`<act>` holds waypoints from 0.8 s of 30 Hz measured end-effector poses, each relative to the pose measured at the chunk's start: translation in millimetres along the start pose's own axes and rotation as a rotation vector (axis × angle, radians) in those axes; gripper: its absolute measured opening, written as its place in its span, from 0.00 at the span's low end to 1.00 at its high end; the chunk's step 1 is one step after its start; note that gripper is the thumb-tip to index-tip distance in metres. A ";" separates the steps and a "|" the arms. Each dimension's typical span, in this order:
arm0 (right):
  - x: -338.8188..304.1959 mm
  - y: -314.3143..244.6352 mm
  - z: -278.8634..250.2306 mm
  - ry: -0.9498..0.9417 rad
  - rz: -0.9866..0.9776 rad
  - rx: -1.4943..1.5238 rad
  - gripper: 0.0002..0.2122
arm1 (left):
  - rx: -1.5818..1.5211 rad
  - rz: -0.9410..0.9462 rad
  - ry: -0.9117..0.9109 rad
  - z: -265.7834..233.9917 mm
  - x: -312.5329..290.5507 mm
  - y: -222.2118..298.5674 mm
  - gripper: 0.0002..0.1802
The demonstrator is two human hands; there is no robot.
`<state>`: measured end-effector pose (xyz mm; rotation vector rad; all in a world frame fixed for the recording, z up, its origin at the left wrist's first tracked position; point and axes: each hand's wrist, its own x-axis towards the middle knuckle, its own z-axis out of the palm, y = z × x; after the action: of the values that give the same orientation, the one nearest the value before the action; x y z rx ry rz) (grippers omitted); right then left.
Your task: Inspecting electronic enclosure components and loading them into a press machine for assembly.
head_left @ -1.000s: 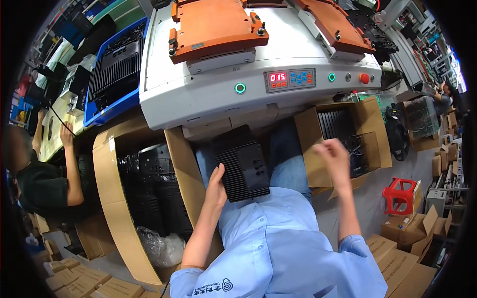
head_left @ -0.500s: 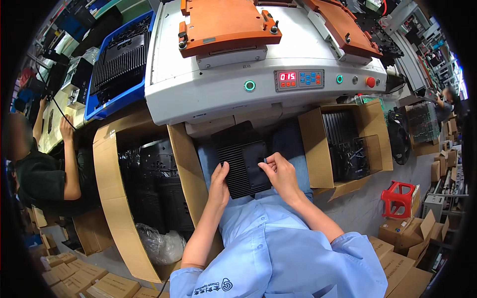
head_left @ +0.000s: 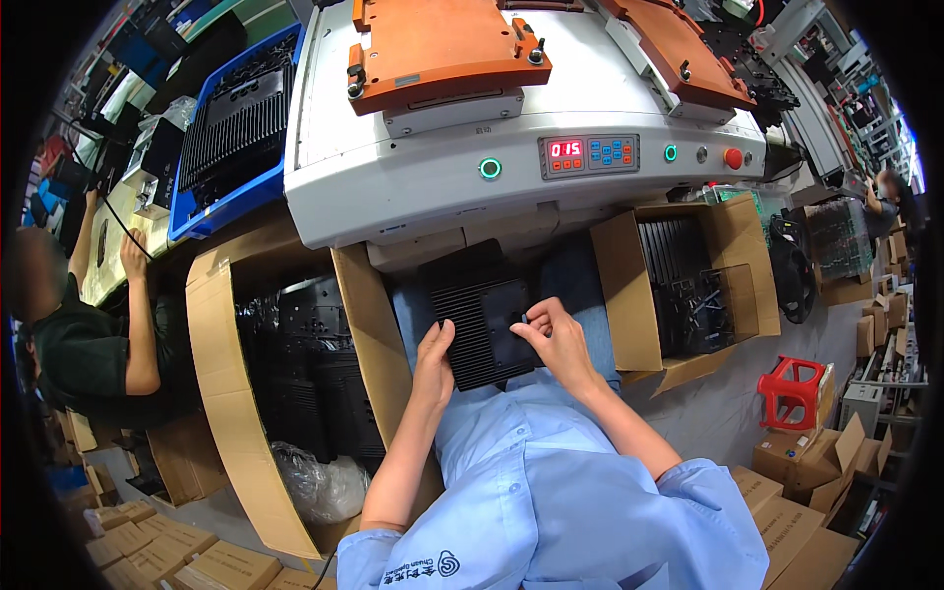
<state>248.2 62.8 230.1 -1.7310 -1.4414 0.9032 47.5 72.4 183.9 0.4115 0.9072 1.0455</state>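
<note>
Ahead of me, a small red-digit display (head_left: 565,149) glows on the white machine (head_left: 413,187). Open cardboard boxes (head_left: 231,324) flank my lap; another carton (head_left: 688,285) sits right.

One view only, from a wide fisheye camera worn on the person's head, looking steeply down over the chest and lap. It sits close: the blue-shirted forearms enter from the lower edge and the left hand (head_left: 433,352) and right hand (head_left: 557,334) fall near the centre. The white machine (head_left: 413,187) spans the top, cardboard boxes (head_left: 221,393) flank both sides, and straight edges bend toward the dark round rim
</note>
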 end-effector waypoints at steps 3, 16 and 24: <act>1.2 1.2 -0.7 0.016 0.007 0.088 0.17 | -0.004 -0.009 0.017 -0.4 -0.1 -0.2 0.16; -3.5 16.4 -5.4 -0.215 0.177 0.439 0.16 | 0.203 0.124 -0.037 10.8 -4.5 9.5 0.28; -2.2 -2.5 -12.9 -0.314 0.260 0.700 0.14 | 0.271 0.234 -0.017 19.9 -8.2 12.0 0.41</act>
<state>257.7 59.9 239.0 -1.2842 -0.9062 1.6448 55.2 73.3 207.4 0.7666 1.0064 1.1321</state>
